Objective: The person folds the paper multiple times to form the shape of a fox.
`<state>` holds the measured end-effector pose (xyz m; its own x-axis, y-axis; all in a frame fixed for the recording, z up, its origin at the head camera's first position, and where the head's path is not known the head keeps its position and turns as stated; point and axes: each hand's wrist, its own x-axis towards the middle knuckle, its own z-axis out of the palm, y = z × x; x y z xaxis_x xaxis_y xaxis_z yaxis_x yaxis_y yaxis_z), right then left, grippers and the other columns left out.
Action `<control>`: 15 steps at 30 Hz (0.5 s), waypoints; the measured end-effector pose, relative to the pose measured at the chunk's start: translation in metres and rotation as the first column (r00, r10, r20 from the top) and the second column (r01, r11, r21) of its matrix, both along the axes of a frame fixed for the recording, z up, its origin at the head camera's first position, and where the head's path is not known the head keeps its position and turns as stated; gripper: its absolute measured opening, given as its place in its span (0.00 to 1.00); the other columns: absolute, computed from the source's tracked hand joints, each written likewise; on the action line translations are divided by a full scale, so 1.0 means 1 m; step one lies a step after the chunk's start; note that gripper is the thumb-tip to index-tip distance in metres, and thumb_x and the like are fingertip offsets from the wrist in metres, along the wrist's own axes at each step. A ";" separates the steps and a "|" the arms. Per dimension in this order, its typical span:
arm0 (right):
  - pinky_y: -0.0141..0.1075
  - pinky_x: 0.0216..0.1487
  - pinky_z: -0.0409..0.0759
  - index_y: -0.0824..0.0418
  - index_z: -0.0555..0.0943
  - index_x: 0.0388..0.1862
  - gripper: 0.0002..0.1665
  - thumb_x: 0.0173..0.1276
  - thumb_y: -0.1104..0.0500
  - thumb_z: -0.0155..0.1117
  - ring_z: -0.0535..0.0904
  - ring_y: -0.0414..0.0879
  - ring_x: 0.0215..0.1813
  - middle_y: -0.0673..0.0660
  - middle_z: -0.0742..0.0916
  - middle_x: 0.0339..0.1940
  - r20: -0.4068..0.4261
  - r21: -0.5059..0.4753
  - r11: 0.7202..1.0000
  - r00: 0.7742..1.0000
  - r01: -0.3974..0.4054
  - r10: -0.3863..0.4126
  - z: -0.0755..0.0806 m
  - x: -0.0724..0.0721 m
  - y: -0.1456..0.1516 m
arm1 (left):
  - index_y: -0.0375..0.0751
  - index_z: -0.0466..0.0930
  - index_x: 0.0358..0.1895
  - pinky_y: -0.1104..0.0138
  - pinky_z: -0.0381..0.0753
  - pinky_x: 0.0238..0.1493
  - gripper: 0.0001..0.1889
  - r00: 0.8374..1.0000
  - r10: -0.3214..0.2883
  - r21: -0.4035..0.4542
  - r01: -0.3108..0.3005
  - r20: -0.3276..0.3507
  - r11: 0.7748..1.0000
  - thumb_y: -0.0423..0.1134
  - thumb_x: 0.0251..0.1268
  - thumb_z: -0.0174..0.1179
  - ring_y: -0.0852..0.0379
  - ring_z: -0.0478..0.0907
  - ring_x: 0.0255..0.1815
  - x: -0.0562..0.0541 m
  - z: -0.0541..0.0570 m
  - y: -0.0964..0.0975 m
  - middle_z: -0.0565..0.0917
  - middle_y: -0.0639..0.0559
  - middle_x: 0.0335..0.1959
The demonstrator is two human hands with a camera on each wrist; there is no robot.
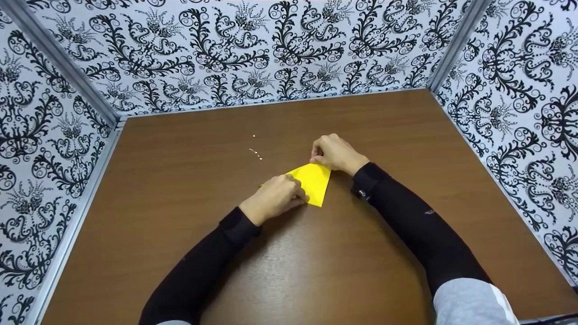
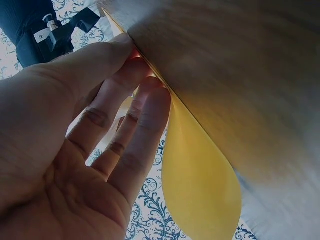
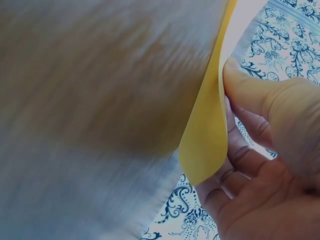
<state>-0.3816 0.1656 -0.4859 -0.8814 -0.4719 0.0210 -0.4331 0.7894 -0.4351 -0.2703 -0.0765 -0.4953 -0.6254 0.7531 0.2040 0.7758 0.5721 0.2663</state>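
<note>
A sheet of yellow paper lies on the brown table, bent over on itself. My left hand is at its near left part, with the thumb and fingertips pinching the paper's edge. In the left wrist view the paper bulges into a rounded loop beyond those fingertips. At the far right corner my right hand pinches the sheet. The right wrist view has the thumb on one side of the curved paper and the fingers behind it. Part of the sheet is hidden under the left hand.
The wooden table reaches to patterned walls at the back and both sides. Several tiny pale flecks are on the tabletop, left of and beyond the paper. Metal strips run along the wall corners.
</note>
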 end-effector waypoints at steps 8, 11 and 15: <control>0.42 0.45 0.84 0.61 0.96 0.45 0.07 0.82 0.58 0.80 0.85 0.53 0.41 0.59 0.96 0.43 -0.032 0.015 1.000 0.999 0.014 -0.013 -0.001 -0.004 0.010 | 0.42 1.00 0.47 0.55 0.96 0.49 0.06 1.000 0.016 -0.022 -0.016 0.002 1.000 0.40 0.79 0.79 0.51 0.89 0.39 0.001 -0.001 -0.001 0.95 0.47 0.39; 0.42 0.45 0.83 0.60 0.97 0.45 0.07 0.82 0.57 0.80 0.85 0.53 0.41 0.59 0.96 0.42 -0.030 0.026 0.999 0.999 0.033 -0.033 -0.001 -0.006 0.014 | 0.42 1.00 0.46 0.55 0.96 0.48 0.04 1.000 0.007 -0.013 -0.007 -0.005 1.000 0.38 0.79 0.79 0.51 0.88 0.38 0.000 0.000 -0.001 0.94 0.47 0.38; 0.43 0.46 0.84 0.60 0.97 0.45 0.07 0.82 0.57 0.79 0.85 0.53 0.42 0.59 0.96 0.43 -0.032 0.030 0.998 0.998 0.051 -0.050 -0.002 -0.007 0.020 | 0.41 0.99 0.45 0.55 0.95 0.47 0.04 1.000 -0.002 -0.004 0.002 -0.005 1.000 0.37 0.79 0.79 0.51 0.87 0.37 0.001 0.000 -0.001 0.94 0.46 0.36</control>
<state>-0.3886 0.1852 -0.4876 -0.9031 -0.4279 0.0351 -0.4055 0.8232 -0.3975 -0.2697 -0.0773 -0.4956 -0.6228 0.7553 0.2040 0.7783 0.5716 0.2601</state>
